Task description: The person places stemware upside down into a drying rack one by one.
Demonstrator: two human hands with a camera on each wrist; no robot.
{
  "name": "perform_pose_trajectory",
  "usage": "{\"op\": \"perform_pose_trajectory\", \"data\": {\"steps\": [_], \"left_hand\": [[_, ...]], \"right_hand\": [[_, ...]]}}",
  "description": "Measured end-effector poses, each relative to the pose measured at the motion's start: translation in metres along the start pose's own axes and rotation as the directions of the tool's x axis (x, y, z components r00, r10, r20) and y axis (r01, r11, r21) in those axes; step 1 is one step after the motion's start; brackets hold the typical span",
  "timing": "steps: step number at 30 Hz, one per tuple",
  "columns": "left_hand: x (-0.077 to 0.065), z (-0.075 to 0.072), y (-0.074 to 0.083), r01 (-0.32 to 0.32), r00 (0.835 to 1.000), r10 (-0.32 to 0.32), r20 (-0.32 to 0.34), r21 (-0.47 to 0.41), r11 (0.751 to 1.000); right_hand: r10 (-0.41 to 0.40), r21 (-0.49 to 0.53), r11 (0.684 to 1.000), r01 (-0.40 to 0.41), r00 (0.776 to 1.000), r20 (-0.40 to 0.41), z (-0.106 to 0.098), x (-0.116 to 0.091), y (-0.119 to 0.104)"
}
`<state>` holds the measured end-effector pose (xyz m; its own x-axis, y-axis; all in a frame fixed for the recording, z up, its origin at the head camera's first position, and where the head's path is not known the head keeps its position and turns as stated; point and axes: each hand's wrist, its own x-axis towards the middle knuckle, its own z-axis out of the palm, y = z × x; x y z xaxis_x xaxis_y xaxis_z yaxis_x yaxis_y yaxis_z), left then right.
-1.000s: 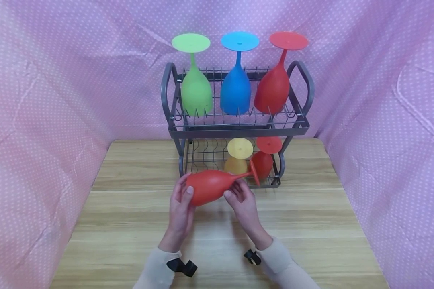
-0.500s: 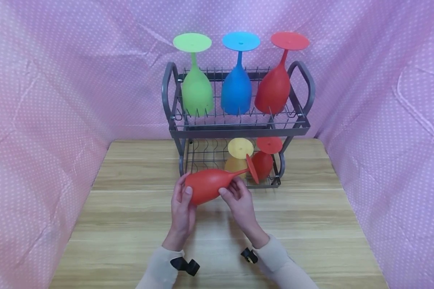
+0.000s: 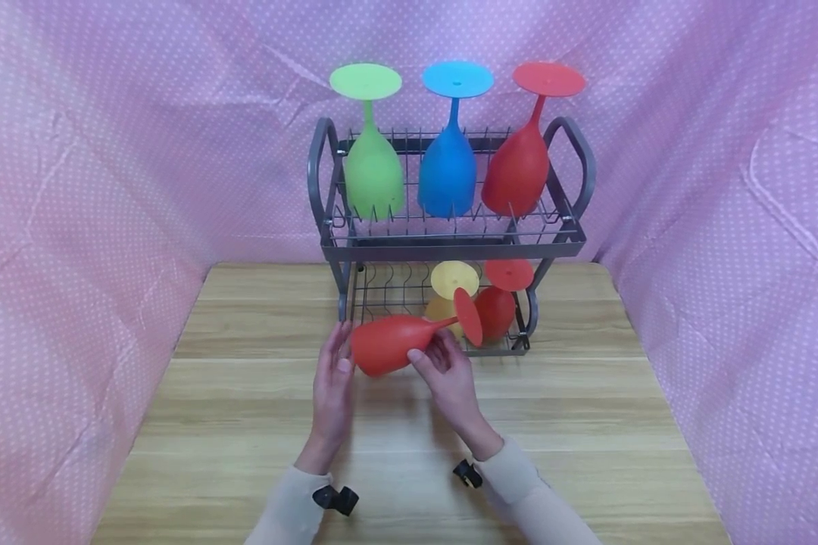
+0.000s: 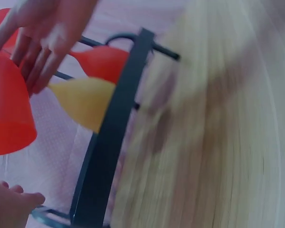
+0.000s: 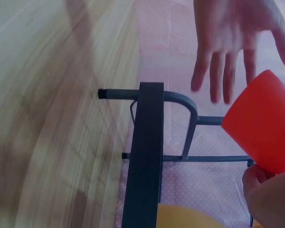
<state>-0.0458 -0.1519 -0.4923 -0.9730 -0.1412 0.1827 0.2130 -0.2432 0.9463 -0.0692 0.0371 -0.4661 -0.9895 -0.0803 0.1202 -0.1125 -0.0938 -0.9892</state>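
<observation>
A red plastic wine glass (image 3: pixel 388 344) lies sideways in the air before the rack, bowl to the left and foot to the right. My right hand (image 3: pixel 451 382) grips it near where the bowl meets the stem, thumb in front. My left hand (image 3: pixel 332 390) is beside the bowl's rim with its fingers extended. In the right wrist view the left hand (image 5: pixel 237 38) is spread, with a gap to the rim of the glass (image 5: pixel 266 123). Behind the glass, an upside-down yellow wine glass (image 3: pixel 454 280) and another red one (image 3: pixel 496 312) stand on the lower tier, partly covered.
A dark two-tier metal dish rack (image 3: pixel 450 250) stands at the table's back. Its upper tier bears green (image 3: pixel 373 174), blue (image 3: pixel 447 174) and red (image 3: pixel 516 174) wine glasses, upside down, the red one tilted. Pink dotted cloth (image 3: pixel 143 151) surrounds the wooden table (image 3: pixel 245 439).
My left hand has let go of the bowl's rim and drawn slightly left, its fingers straightening. The held glass has turned a little, its foot shifting left and facing more toward the camera.
</observation>
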Motion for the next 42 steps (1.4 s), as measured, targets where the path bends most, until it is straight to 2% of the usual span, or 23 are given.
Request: {"op": "perform_pose_trajectory", "data": {"steps": [3,7,9,12,18,25,27,34,38,42], "left_hand": [[-0.001,-0.008,0.0,-0.007,1.0,0.007,0.002,0.155,0.988],[-0.002,-0.016,0.0,0.009,1.0,-0.014,0.017,0.28,0.96],[-0.003,-0.019,-0.001,0.004,0.999,-0.015,0.03,0.341,0.94],[-0.004,-0.025,-0.003,-0.035,0.998,0.011,0.056,0.441,0.897],[-0.006,-0.035,-0.009,-0.133,0.989,0.064,0.132,0.616,0.777],[-0.01,-0.045,-0.014,-0.204,0.972,0.039,0.232,0.752,0.626],[-0.01,-0.047,-0.016,-0.227,0.966,0.032,0.256,0.781,0.583],[-0.011,-0.05,-0.02,-0.285,0.949,-0.001,0.317,0.855,0.432],[-0.011,-0.05,-0.022,-0.31,0.94,-0.023,0.34,0.88,0.361],[-0.011,-0.05,-0.023,-0.31,0.937,-0.064,0.344,0.901,0.302]], "right_hand": [[-0.028,-0.01,1.0,0.028,1.0,0.001,0.0,0.004,0.002],[-0.066,-0.043,0.997,0.066,0.998,0.018,-0.001,0.011,0.006],[-0.087,-0.057,0.994,0.088,0.996,0.027,-0.001,0.015,0.008],[-0.116,-0.081,0.99,0.119,0.993,0.035,0.0,0.021,0.01],[-0.146,-0.123,0.981,0.15,0.989,0.037,0.003,0.028,-0.001],[-0.138,-0.17,0.975,0.139,0.99,0.021,0.008,0.027,-0.019],[-0.136,-0.183,0.973,0.138,0.99,0.02,0.01,0.029,-0.017],[-0.199,-0.256,0.945,0.203,0.979,0.039,0.008,0.045,0.017],[-0.206,-0.327,0.921,0.211,0.977,0.052,0.011,0.049,0.019],[-0.194,-0.366,0.908,0.205,0.979,0.067,0.013,0.052,0.02]]}}
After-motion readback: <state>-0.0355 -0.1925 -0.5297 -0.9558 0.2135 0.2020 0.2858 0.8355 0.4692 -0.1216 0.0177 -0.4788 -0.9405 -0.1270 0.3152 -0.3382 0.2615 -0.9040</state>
